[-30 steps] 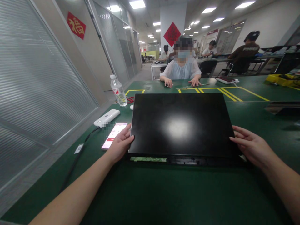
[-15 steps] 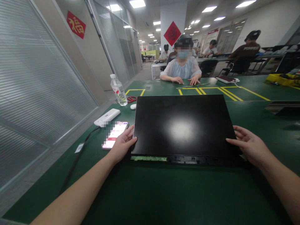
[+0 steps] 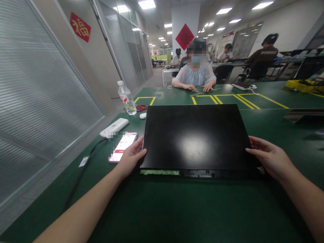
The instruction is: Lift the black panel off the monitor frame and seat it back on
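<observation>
A flat black display panel [image 3: 194, 135] spans the space between my hands, slightly tilted over the green table. My left hand [image 3: 131, 155] grips its left edge, thumb on the front face and fingers behind. At the opposite edge, my right hand [image 3: 269, 157] holds it the same way, with the thumb just on the border. Along the panel's near edge runs a green circuit strip [image 3: 159, 172] beside a dark bezel. A glare spot shines on the screen. The panel's underside is hidden.
Left of the panel lie a lit phone [image 3: 123, 146], a white power bank [image 3: 115, 127] with a black cable, a water bottle [image 3: 127, 98] and red-handled scissors [image 3: 141, 108]. Across the green table [image 3: 177, 209] a masked person sits with both hands on a thin strip.
The panel's far edge has dropped slightly, and its right edge has shifted a little left with my right hand. The view has moved a touch; both hands keep their hold.
</observation>
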A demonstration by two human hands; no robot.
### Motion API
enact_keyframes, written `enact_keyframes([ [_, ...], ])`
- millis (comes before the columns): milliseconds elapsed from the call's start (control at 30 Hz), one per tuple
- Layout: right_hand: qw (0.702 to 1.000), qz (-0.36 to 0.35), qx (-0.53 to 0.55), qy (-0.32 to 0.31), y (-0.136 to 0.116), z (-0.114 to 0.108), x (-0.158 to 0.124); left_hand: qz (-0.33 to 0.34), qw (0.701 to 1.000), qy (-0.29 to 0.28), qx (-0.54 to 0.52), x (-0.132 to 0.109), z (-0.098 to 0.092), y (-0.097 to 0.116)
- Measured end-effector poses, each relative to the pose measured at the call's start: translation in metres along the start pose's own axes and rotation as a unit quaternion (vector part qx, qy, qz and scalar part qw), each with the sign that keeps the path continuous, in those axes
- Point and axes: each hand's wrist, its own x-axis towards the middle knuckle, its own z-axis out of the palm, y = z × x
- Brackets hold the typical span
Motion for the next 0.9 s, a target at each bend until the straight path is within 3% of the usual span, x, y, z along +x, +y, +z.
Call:
enact_keyframes([
  [200,1.000,0.003,0.005,0.023,-0.012,-0.001,-0.005,-0.024,0.999,0.007,-0.033,-0.003,0.006,0.012],
  [467,0.999,0.002,0.046,-0.008,-0.027,0.000,-0.015,-0.028,0.997,0.015,-0.073,-0.007,0.009,0.030],
  [600,0.998,-0.016,0.053,0.002,-0.028,0.005,-0.018,-0.038,0.995,0.057,-0.069,-0.010,0.010,0.038],
  [900,0.999,-0.041,0.023,-0.025,-0.023,0.007,-0.020,-0.065,0.993,0.070,-0.069,-0.010,0.007,0.048],
])
